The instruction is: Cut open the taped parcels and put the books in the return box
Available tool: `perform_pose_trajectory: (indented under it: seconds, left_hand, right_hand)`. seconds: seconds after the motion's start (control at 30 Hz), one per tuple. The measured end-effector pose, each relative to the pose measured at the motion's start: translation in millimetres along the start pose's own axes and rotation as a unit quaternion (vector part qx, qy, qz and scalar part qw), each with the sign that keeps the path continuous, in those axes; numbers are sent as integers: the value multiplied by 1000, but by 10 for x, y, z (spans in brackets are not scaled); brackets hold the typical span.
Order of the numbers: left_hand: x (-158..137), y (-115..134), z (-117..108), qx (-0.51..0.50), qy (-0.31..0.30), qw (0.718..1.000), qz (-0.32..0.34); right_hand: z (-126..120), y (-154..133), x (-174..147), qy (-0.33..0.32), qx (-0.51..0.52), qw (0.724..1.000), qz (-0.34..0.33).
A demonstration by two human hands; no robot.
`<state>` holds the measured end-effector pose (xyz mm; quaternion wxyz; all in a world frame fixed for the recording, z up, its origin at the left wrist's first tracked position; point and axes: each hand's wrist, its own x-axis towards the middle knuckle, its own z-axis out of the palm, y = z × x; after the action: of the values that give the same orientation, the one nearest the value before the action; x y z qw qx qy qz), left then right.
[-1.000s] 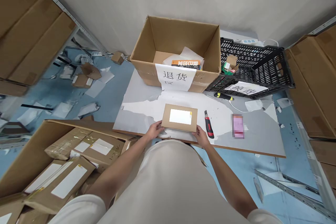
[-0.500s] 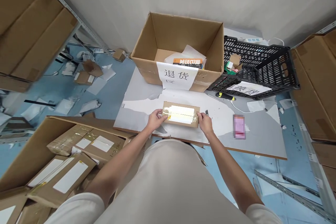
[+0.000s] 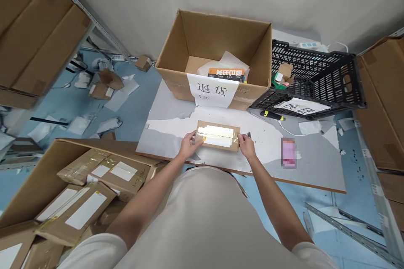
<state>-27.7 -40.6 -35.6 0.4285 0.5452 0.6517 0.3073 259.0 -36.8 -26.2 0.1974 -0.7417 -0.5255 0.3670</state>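
A small taped cardboard box (image 3: 217, 136) with white labels on its top is held at both ends near the table's front edge. My left hand (image 3: 189, 145) grips its left end, thumb on top. At the right end, my right hand (image 3: 246, 145) pinches the box's side. Behind it stands a large open carton (image 3: 176, 86) with a handwritten paper sign (image 3: 213, 90) on its front; an orange and dark printed package (image 3: 226, 74) and white wrapping lie inside. The underside of the small box is hidden.
A black plastic crate (image 3: 328, 75) holding small boxes stands right of the carton. A yellow-and-black box cutter (image 3: 272, 115) and a blurred pink item (image 3: 289, 153) lie on the grey table (image 3: 318, 168). Lower left, a big carton (image 3: 28, 185) holds several taped parcels. Paper scraps litter the floor.
Both hands keep their hold on the small box, which has barely moved. The view has shifted slightly.
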Motion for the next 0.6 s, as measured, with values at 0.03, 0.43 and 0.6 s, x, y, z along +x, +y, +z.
perform_pose_trajectory:
  seconds: [0.03,0.43,0.6]
  left_hand:
    - [-10,-14,3,-4,0,1000,1]
    - [-71,-62,10,78,34,993,83]
    - [-165,44,27,208,111,943,236]
  right_hand:
    - [-7,61,-10,-8,24,1000,2]
    - [26,828,-139,-4,-251,946,205]
    - [-25,860,-95,-6,-218,961,172]
